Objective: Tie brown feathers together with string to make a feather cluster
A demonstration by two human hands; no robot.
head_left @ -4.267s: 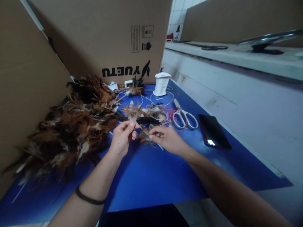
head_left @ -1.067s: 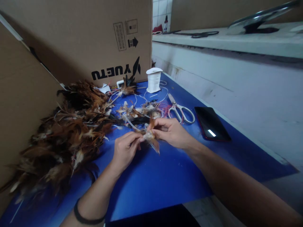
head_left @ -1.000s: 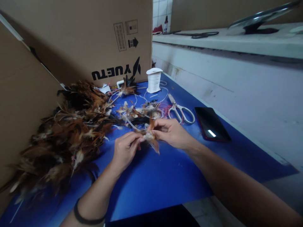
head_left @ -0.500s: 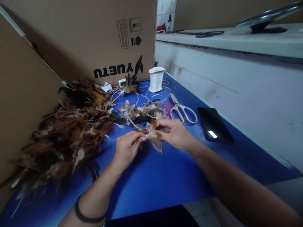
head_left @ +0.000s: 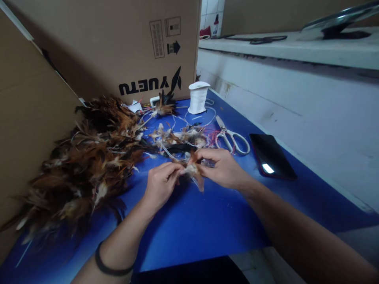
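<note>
My left hand (head_left: 162, 183) pinches the pale base of a small brown-and-white feather (head_left: 194, 172) above the blue table. Closed on the same feather from the other side is my right hand (head_left: 222, 167), its thumb and forefinger at the tuft. A thin whitish strip (head_left: 167, 151) runs from beside the fingers toward the back. Just beyond my hands lie loose brown and white feathers (head_left: 177, 136). To the left spreads a large heap of brown and black feathers (head_left: 94, 165). The exact contact between the fingertips is hard to see.
Behind stand a white ribbon spool (head_left: 198, 98) and a large cardboard box (head_left: 97, 43). White-handled scissors (head_left: 232, 138) and a dark phone (head_left: 272, 156) lie on the right of the blue table (head_left: 201, 232), along the wall. A ledge (head_left: 296, 45) runs above.
The view has shifted slightly, so the surroundings sit a little further right. Both hands keep their hold on the feather, with only tiny finger movement.
</note>
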